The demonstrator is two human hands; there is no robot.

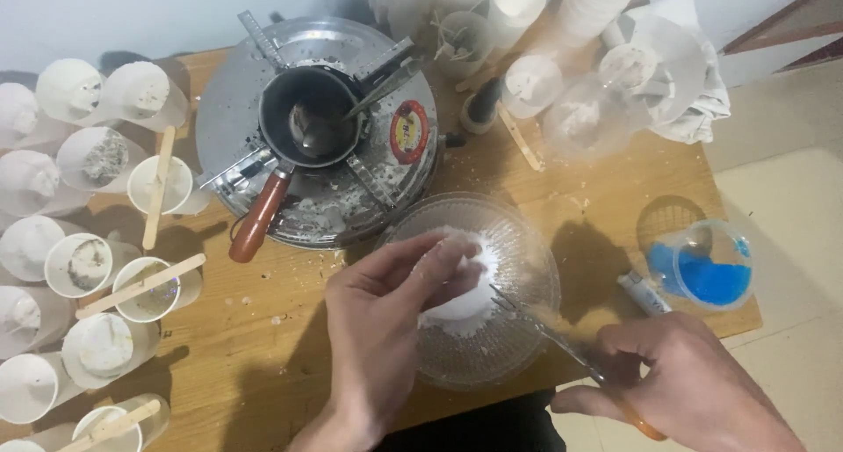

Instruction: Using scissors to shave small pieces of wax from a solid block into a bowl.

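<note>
A clear ribbed glass bowl (531, 241) stands near the table's front edge with a heap of white wax-like material (470, 307) in it. My left hand (378, 329) reaches over the bowl and pinches a white lump above the heap. My right hand (694, 386), at the lower right, grips the orange handle of a metal scissor-like tool (549, 329). The tool's tips point into the bowl beside the white lump.
A round metal stove (241, 101) behind the bowl carries a small dark pot (312, 118) with a spoon in it and a brown handle. Several white-filled cups (92, 267), some with wooden sticks, line the left side. A clear cup of blue powder (707, 272) and a white tube (643, 294) sit at the right edge.
</note>
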